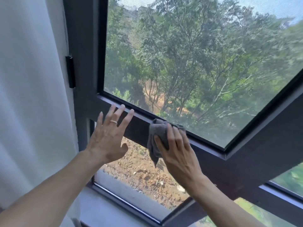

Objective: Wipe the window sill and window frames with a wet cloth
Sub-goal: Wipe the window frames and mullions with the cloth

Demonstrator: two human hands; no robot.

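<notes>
Now the right hand (177,151) grips a gray cloth (158,133) against the dark window frame (136,126); the left hand (109,136) lies flat beside it, fingers straight.

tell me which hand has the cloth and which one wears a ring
The right hand presses the grey cloth against the horizontal frame bar. The left hand, fingers spread flat on that bar, wears the ring.

Daylight falls on a white curtain (24,95) left of the window, with leafy trees (188,63) and bare earth (147,174) outside.
</notes>
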